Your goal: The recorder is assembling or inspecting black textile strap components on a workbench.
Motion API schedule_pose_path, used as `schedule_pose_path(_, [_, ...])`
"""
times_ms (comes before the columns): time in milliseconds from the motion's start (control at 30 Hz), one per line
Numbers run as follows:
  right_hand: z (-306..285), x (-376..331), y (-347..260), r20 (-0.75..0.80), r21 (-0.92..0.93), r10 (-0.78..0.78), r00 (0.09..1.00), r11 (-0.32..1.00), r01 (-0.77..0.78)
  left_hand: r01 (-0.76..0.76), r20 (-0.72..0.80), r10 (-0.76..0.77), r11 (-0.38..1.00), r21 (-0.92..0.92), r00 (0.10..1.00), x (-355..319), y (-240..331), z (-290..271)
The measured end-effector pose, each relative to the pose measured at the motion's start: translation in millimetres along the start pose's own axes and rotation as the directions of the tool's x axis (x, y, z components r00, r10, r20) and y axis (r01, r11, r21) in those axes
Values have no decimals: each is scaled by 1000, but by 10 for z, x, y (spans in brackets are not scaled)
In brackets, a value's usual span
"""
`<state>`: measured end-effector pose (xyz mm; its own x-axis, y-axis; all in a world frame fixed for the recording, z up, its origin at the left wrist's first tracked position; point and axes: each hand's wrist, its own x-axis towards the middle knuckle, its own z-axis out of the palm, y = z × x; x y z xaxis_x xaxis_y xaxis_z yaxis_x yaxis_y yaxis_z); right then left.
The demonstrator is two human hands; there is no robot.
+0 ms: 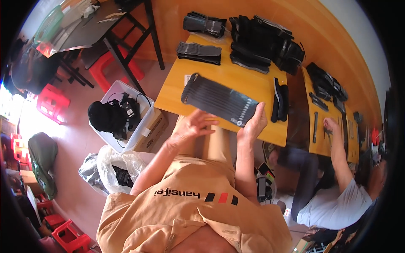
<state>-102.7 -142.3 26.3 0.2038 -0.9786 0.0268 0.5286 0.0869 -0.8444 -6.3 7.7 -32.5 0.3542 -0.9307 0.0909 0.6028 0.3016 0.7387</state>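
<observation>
In my right hand (253, 125), thumb on top, is a fanned stack of flat black strips (219, 100), overlapping like sleeves or bands. Small pale print runs along the end near my thumb. The stack is tilted above the yellow table (171, 95), its far end pointing away to the left. My left hand (193, 128) is just below the stack's left part, its fingers spread and holding nothing. On the table, a similar striped stack (199, 53) lies farther back, and two dark curved strips (279, 100) lie at the right.
Black bundles (265, 42) and a banded packet (204, 24) sit at the table's back. To the left stand a white bin (141, 99) of black items, a clear plastic bag (114, 168) and red stools (52, 103). A co-worker's hand (331, 125) works at a second table.
</observation>
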Motion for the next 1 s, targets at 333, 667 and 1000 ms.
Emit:
schedule_pose_path(333, [-152,95,442,122,-118,41,992,993,-26,-103,-357,-80,879,-465,931,340,12,-129])
schedule_pose_path(667, [-132,435,79,821,-320,-432,373,193,928,334,171,-292,883,-328,941,562,409,-231])
schedule_pose_path(1000, [132,627,403,734,-380,-236,636,634,674,-119,-600,-41,967,-226,799,1051,620,-432])
